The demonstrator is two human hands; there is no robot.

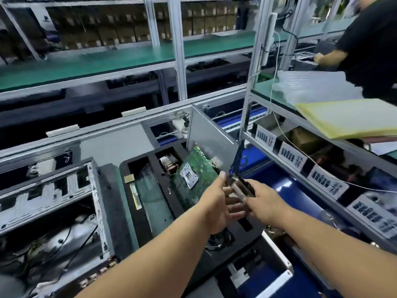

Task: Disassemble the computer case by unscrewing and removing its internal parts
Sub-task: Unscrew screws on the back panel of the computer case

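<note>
Case (53, 214): lies open at counter's left edge, insides reachable.
Card (241, 186): both grips pinching it, left hand (214, 208) and right hand (265, 204), for control.

Bright, even overhead light fills the workshop, with soft, faint shadows. Glare streaks the glossy blue panel (285, 186) and washes out the clear plastic sheets (311, 84). Motion blur smears the whole frame, worst on the shelved cardboard boxes (120, 33). Wide-angle distortion bends the rack posts (178, 48) near the edges.
</note>
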